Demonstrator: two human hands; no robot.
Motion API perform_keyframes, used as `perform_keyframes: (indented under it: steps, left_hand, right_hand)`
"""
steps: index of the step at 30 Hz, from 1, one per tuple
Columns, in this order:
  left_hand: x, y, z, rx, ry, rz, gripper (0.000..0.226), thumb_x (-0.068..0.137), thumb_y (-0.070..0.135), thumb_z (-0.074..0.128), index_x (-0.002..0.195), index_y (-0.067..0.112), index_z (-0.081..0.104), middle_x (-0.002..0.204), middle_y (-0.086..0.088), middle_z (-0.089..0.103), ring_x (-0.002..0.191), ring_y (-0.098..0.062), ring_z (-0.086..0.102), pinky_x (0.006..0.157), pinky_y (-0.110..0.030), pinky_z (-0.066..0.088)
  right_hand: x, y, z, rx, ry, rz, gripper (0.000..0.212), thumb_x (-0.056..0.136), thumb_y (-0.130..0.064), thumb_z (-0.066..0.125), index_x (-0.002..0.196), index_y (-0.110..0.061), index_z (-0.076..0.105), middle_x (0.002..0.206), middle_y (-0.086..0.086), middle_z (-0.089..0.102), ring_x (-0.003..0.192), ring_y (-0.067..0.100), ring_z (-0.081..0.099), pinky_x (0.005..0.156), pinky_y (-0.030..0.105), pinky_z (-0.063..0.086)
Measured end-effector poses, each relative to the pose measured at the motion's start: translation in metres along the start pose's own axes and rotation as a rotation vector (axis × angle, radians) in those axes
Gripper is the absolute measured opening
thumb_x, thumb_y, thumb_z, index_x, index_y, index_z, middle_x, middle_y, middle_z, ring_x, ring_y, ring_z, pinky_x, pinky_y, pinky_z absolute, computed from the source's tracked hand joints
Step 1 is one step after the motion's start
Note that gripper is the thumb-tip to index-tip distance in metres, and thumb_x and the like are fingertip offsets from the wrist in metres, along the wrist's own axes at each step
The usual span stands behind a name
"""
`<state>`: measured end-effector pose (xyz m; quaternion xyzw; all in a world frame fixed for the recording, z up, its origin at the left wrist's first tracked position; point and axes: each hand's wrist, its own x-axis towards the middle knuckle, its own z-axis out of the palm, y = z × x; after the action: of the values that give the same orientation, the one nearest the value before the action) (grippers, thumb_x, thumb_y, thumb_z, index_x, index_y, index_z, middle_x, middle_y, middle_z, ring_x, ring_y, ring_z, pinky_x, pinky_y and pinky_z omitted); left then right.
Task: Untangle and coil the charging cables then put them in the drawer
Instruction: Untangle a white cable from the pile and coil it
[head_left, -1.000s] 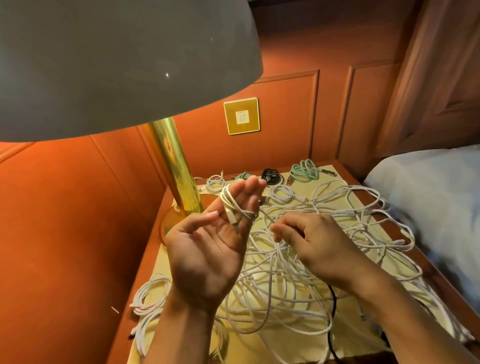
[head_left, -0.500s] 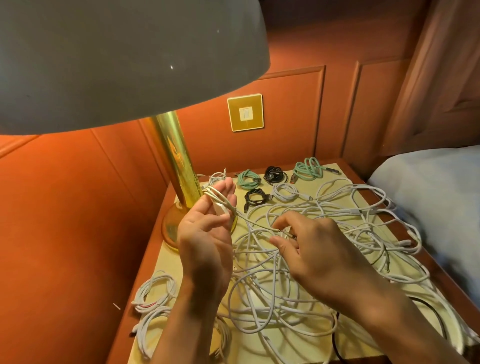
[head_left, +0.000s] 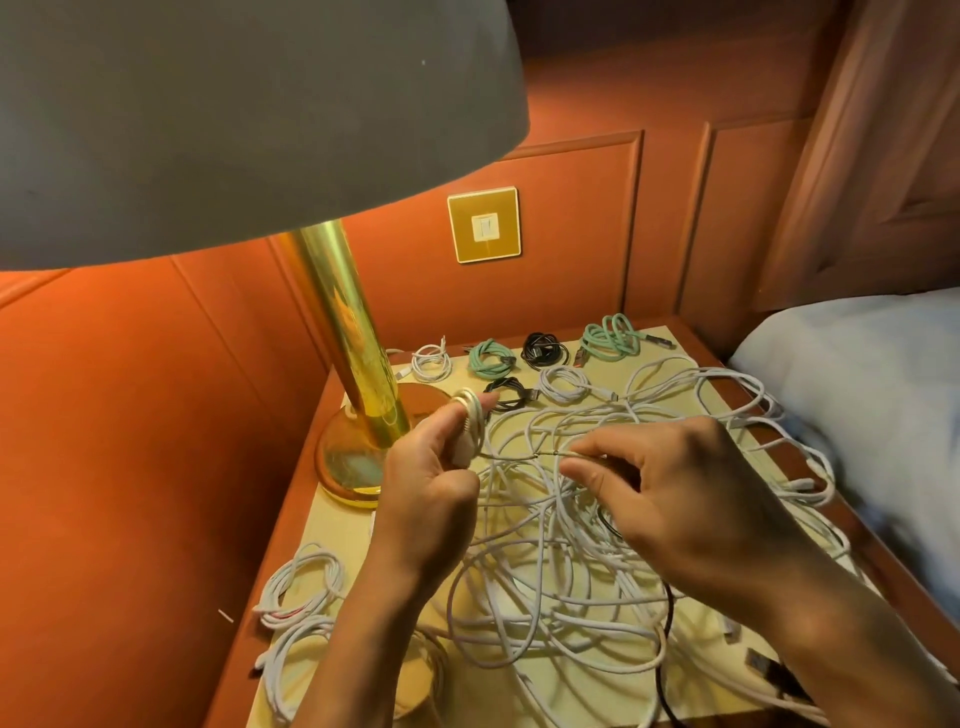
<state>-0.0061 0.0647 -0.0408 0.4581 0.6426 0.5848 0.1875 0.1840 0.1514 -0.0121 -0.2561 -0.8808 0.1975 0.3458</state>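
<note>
Head view: white cable (head_left: 470, 423) at frame centre, above the table (head_left: 332, 530).
Count: one cable in hand; one white tangle (head_left: 545, 597) below it; six small coils (head_left: 563, 384) upper centre, two white, two green, two black.
Look: thin, wound in tight loops, one taut strand running right.
Left hand (head_left: 431, 483): fingers curled, the loops wrapped round them.
Right hand (head_left: 675, 499): thumb and forefinger pinched together on the strand.
Around: lamp (head_left: 348, 332) left, bed (head_left: 857, 389) right.

cable tangle (head_left: 597, 561) covers nightstand (head_left: 343, 525), lamp (head_left: 358, 364) left
</note>
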Motion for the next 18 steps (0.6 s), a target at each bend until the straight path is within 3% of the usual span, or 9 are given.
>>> perform_keyframes:
  steps: [4, 8, 11, 15, 18]
  left_hand:
    - [-0.005, 0.011, 0.003, 0.128, -0.156, -0.042, 0.063, 0.059, 0.001, 0.045, 0.109, 0.017, 0.078, 0.108, 0.009, 0.076, 0.112, -0.001, 0.065, 0.097, -0.025, 0.053]
    - [-0.009, 0.022, 0.009, 0.164, -0.395, -0.116, 0.054, 0.058, 0.002, 0.044, 0.092, 0.019, 0.082, 0.094, -0.005, 0.078, 0.103, -0.025, 0.070, 0.095, -0.054, 0.055]
    - [-0.010, 0.028, 0.009, 0.054, -0.493, -0.138, 0.050, 0.058, -0.002, 0.044, 0.089, 0.011, 0.081, 0.092, -0.007, 0.079, 0.099, -0.028, 0.073, 0.096, -0.057, 0.055]
    - [-0.008, 0.035, 0.008, -0.225, -0.500, -0.153, 0.037, 0.058, -0.009, 0.042, 0.082, -0.016, 0.068, 0.088, -0.031, 0.072, 0.087, -0.032, 0.073, 0.082, -0.036, 0.058]
    - [-0.006, 0.034, 0.007, -0.357, -0.514, -0.129, 0.031, 0.057, -0.006, 0.043, 0.078, -0.013, 0.065, 0.086, -0.033, 0.070, 0.087, -0.038, 0.071, 0.081, -0.052, 0.050]
  right_hand:
    - [0.002, 0.002, -0.004, 0.033, 0.122, -0.132, 0.024, 0.092, -0.038, 0.067, 0.099, -0.020, 0.081, 0.085, -0.009, 0.076, 0.074, 0.006, 0.070, 0.064, 0.033, 0.060]
    - [0.002, 0.006, -0.012, 0.043, 0.237, -0.166, 0.014, 0.084, -0.025, 0.080, 0.094, -0.016, 0.082, 0.086, -0.008, 0.075, 0.078, 0.004, 0.069, 0.068, 0.025, 0.056]
    - [0.002, 0.010, -0.014, 0.083, 0.300, -0.140, 0.013, 0.082, -0.023, 0.082, 0.093, -0.017, 0.081, 0.086, -0.008, 0.074, 0.079, 0.005, 0.069, 0.067, 0.025, 0.056]
    - [0.003, 0.019, -0.008, 0.175, 0.342, -0.026, 0.010, 0.085, -0.026, 0.079, 0.094, -0.023, 0.080, 0.090, -0.012, 0.074, 0.081, 0.014, 0.070, 0.068, 0.032, 0.058]
    - [0.005, 0.025, -0.001, 0.263, 0.363, 0.046, 0.011, 0.087, -0.026, 0.076, 0.097, -0.025, 0.078, 0.093, -0.016, 0.074, 0.088, 0.007, 0.071, 0.073, 0.018, 0.056]
